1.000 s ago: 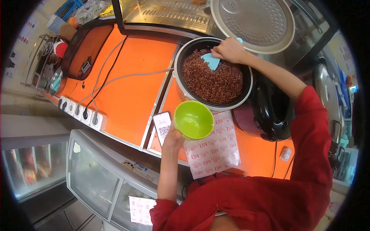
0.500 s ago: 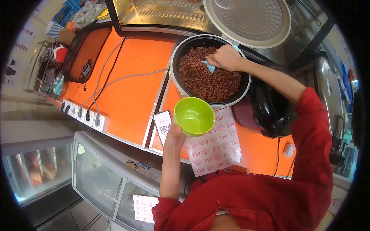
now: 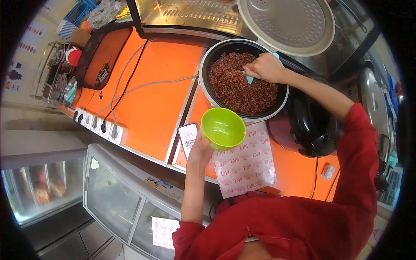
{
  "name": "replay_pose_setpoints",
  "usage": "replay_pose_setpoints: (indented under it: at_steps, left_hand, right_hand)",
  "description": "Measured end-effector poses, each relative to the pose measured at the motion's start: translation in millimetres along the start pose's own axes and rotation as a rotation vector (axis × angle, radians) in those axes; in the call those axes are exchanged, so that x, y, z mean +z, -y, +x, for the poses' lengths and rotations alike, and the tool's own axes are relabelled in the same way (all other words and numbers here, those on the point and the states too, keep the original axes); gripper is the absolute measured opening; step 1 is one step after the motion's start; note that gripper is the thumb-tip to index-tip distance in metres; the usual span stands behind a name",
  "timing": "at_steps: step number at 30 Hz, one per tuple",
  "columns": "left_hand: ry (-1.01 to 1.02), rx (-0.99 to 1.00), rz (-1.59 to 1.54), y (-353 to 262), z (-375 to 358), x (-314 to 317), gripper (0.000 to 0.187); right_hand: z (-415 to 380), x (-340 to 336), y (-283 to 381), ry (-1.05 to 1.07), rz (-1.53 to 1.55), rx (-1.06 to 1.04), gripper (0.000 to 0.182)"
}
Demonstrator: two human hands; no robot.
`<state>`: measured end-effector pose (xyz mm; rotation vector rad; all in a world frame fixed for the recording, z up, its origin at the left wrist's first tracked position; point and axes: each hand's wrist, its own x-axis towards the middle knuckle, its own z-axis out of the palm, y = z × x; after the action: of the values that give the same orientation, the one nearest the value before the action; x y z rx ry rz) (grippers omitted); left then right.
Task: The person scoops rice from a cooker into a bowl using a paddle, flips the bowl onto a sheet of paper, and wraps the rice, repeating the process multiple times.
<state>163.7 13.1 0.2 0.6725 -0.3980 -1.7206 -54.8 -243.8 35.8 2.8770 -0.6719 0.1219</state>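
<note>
My left hand (image 3: 200, 151) grips a green bowl (image 3: 223, 128) by its near left rim; nothing shows inside it. The bowl is over the orange counter, just in front of a large round cooker (image 3: 203, 89). Reddish-brown rice (image 3: 229, 82) fills much of the cooker's dark pot. Over the rice's right side, my right hand (image 3: 266, 68) is closed around a light blue scoop (image 3: 249, 78), whose lower part is partly hidden in the rice. Printed paper (image 3: 245, 167) lies partly under the bowl, and a phone (image 3: 188, 138) with a code on its screen lies beside my left hand.
The open cooker lid (image 3: 290, 26) stands behind the pot. A black cooker (image 3: 314, 117) is to the right. Grey and black cables cross the counter (image 3: 160, 65) to a power strip (image 3: 99, 127). A glass-topped freezer (image 3: 112, 190) is at the lower left.
The whole view has shifted slightly. The blue scoop shows less above the rice, with my right hand still on it. My left hand still holds the bowl, now tilted slightly more.
</note>
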Motion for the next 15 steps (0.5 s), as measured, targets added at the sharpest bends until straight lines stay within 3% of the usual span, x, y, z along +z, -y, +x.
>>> replay_pose_setpoints:
  at_steps: [4, 15]
  left_hand:
    - [0.006, 0.004, 0.044, 8.6, 1.8, -8.3, 0.093]
    - [-0.04, 0.035, 0.015, 6.6, -1.2, 1.3, 0.093]
  right_hand:
    - [16.6, -1.7, 5.9, 0.038, 0.046, 0.087, 0.043]
    - [12.7, -4.4, -0.7, -0.104, 0.178, 0.033, 0.038]
